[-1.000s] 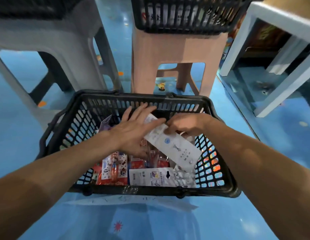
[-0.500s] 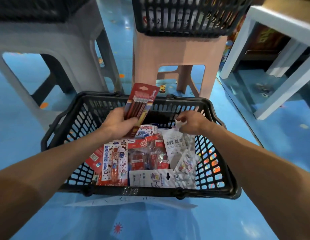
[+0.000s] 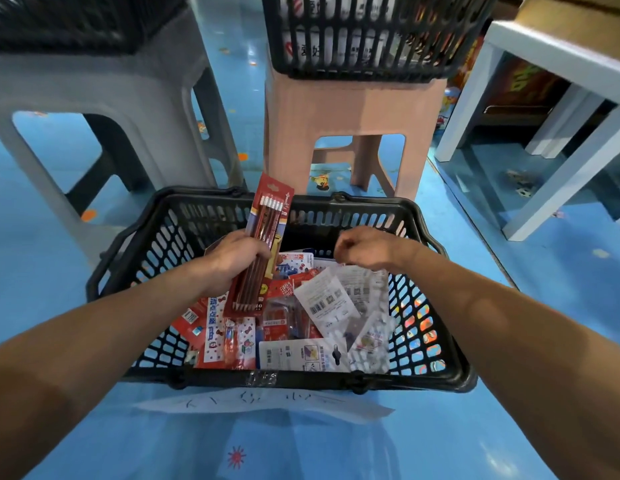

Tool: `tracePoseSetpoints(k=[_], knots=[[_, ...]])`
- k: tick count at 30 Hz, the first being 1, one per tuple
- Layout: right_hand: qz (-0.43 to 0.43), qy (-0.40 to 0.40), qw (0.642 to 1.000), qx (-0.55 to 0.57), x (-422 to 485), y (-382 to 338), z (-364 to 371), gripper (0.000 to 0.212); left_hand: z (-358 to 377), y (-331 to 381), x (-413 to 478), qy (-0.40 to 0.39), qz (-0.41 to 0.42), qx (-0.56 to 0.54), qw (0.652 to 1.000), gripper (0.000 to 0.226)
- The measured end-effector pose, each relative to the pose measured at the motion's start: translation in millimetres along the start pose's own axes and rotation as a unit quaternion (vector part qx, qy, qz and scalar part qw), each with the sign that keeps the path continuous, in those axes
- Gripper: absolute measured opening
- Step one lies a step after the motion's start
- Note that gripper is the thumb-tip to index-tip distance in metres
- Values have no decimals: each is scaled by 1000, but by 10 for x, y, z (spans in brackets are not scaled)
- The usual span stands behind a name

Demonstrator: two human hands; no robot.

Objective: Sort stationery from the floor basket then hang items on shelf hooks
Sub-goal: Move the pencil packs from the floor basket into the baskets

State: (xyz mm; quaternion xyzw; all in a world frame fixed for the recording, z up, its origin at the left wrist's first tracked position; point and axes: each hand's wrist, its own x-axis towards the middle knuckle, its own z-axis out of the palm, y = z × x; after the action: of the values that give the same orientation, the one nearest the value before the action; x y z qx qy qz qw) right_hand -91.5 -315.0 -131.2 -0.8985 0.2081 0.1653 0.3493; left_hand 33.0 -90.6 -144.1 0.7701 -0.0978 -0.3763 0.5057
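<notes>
Over the black floor basket [image 3: 104,271], our left hand [image 3: 232,261] grips a red pencil pack [image 3: 267,233] round its middle, held upright, its top above the far rim. Our right hand [image 3: 360,249] hangs over the basket's right half, fingers curled under; we cannot tell whether it pinches anything. Just below it lie white barcode cards [image 3: 327,299] among red carded stationery. Beyond stands a pink stool [image 3: 353,109] carrying a second black basket [image 3: 371,36].
</notes>
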Motion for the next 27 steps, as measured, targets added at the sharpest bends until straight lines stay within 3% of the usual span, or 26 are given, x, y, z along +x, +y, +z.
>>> tracePoseSetpoints(k=[4, 8, 11, 14, 17, 20, 23, 25, 27], knots=[[-21, -48, 987, -152, 0, -75, 178, 66, -11, -15, 4, -25, -21, -27, 999, 19], [-47, -65, 967, -240, -25, -236, 275, 57, -66, -36, -5, -31, -15, -40, 999, 15], [-19, -154, 961, -227, -85, -363, 396, 65, -127, -50, -28, -26, -1, -31, 999, 20], [-52, -165, 963, -208, -128, -452, 422, 45, -183, -69, -46, -38, 3, -39, 998, 23], [-85, -40, 995, -36, -183, -556, 203, 7, -217, -58, -92, -48, 0, -56, 997, 13], [-122, 202, 966, 101, -230, -758, -28, 20, -257, -53, -118, -70, -7, -107, 992, 19], [-227, 398, 887, 57, -284, -948, -13, 6, -273, -23, -164, -74, -10, -123, 990, 21], [-315, 422, 850, -4, -311, -1001, 98, 15, -268, 28, -202, -95, -6, -167, 981, 33], [-402, 394, 817, -125, -291, -980, 259, 22, -268, 75, -232, -117, 6, -221, 968, 46]])
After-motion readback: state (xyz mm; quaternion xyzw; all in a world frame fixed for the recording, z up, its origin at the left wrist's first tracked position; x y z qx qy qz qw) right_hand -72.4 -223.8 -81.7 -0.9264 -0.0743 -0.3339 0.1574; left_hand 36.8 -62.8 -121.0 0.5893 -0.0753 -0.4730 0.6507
